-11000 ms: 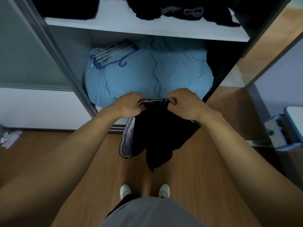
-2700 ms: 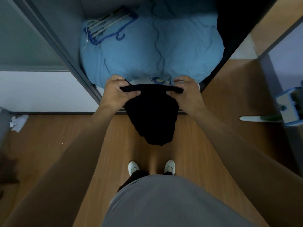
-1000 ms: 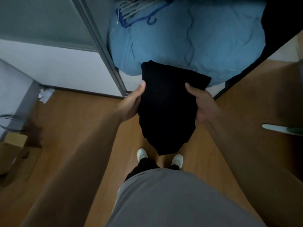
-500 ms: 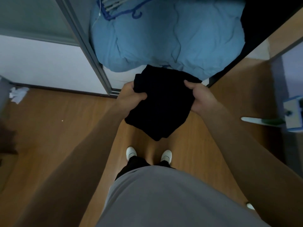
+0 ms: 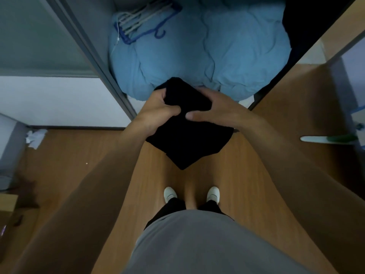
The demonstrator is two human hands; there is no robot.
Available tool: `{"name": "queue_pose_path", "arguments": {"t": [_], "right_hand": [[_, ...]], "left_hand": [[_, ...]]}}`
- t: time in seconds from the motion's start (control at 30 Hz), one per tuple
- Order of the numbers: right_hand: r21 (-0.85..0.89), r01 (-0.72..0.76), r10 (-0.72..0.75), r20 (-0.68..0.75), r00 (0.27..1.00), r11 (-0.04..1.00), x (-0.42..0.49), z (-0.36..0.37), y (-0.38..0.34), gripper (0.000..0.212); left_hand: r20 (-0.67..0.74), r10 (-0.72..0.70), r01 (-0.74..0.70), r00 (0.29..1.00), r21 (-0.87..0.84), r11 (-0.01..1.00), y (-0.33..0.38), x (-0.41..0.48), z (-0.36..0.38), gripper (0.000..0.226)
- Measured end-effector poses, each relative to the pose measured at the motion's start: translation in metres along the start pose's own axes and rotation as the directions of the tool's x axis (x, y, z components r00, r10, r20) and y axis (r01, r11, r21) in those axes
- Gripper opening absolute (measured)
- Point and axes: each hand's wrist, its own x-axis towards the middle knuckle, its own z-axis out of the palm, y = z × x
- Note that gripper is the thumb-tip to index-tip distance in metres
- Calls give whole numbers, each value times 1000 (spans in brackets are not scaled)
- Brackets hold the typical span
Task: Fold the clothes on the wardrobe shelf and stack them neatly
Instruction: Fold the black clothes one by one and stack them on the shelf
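A black garment (image 5: pixel 189 143) hangs in the middle of the frame, held in the air in front of the open wardrobe and not resting on any surface. The left hand (image 5: pixel 160 111) grips its upper left part, fingers curled over the far side and thumb laid across the near face. The right hand (image 5: pixel 217 109) clasps the upper right part the same way, its thumb pressed flat on the cloth and pointing toward the other thumb. With the thumbs nearly meeting, the cloth is bunched into a thick, compact bundle and one corner droops below. This looks like a fold being tightened in mid-air, since nothing flat lies close beneath the hands.

Behind the bundle, a blue duvet (image 5: pixel 227 50) fills the wardrobe's lower compartment, with a bunch of hangers (image 5: pixel 142 22) lying on it in the upper left. That soft heap would make a poor folding surface. The shelf meant for the stack is not in view. The grey wardrobe frame (image 5: pixel 88 50) slants down just left of the hands. Below are the wooden floor (image 5: pixel 98 155) and white shoes (image 5: pixel 170 193), and crumpled paper (image 5: pixel 35 136) lies at the left edge.
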Motion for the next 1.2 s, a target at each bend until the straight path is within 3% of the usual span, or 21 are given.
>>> {"name": "queue_pose_path", "arguments": {"t": [0.03,0.1,0.13,0.23,0.33,0.4,0.43,0.47,0.5,0.53,0.6,0.63,0.7,0.77,0.83,0.9,0.97,1.07,1.13,1.2], "right_hand": [[-73,2,1,49,999,997,4,2,-8,72],[-139,-32,44,84,995,990,13,9,-13,26],[-130,-37,47,75,996,991,18,12,-12,24],[-63,-27,27,7,1000,998,26,22,-12,42],[-140,-11,-3,-102,995,990,37,24,-23,39],[-263,-9,-38,-171,984,965,46,23,-33,41],[-336,-19,-51,-201,978,942,49,21,-40,41],[-406,-25,-75,-228,971,913,53,19,-47,40],[-486,-19,-110,-236,965,874,56,18,-54,39],[-563,9,-158,-217,963,826,58,17,-63,35],[-669,86,-217,-114,970,739,63,18,-80,13],[-707,151,-253,-41,967,691,64,19,-88,15],[-760,281,-278,137,951,586,65,24,-98,45],[-768,370,-297,243,923,523,64,32,-107,45],[-752,403,-343,248,906,522,64,35,-110,35],[-681,421,-392,208,896,600,62,31,-113,35],[-474,430,-415,143,899,768,60,23,-109,46],[-60,351,-355,-225,907,934,58,26,-96,49],[267,242,-110,-430,896,933,62,39,-84,52],[672,112,189,-359,914,732,74,45,-72,64]], "left_hand": [[5,13,-13,1000,15,1000,3,1,-3,33],[2,44,-44,999,42,998,8,4,-10,32],[-3,62,-61,998,64,996,10,5,-14,32],[-30,118,-112,993,155,982,8,7,-27,28],[-308,207,-137,929,233,963,-3,10,-44,22],[-485,50,-3,873,98,995,-15,8,-65,16],[-418,-137,128,898,-51,991,-21,6,-76,25],[-202,-344,302,917,-212,929,-27,4,-87,45],[74,-462,460,884,-313,831,-33,2,-97,69],[299,-469,554,831,-378,742,-38,0,-105,90],[509,-364,616,780,-523,588,-44,2,-116,113],[534,-304,607,789,-599,522,-43,5,-119,117],[493,-251,552,833,-718,424,-32,12,-122,109],[391,-311,497,866,-742,449,-19,17,-121,88],[269,-398,462,877,-702,543,-11,22,-120,61],[155,-447,424,881,-678,601,-4,27,-121,35],[104,-432,378,896,-688,620,5,34,-127,22],[68,-359,294,931,-724,624,26,46,-138,17],[30,-306,225,952,-748,624,40,54,-144,14],[-4,-255,165,967,-752,638,56,63,-153,12]]}}
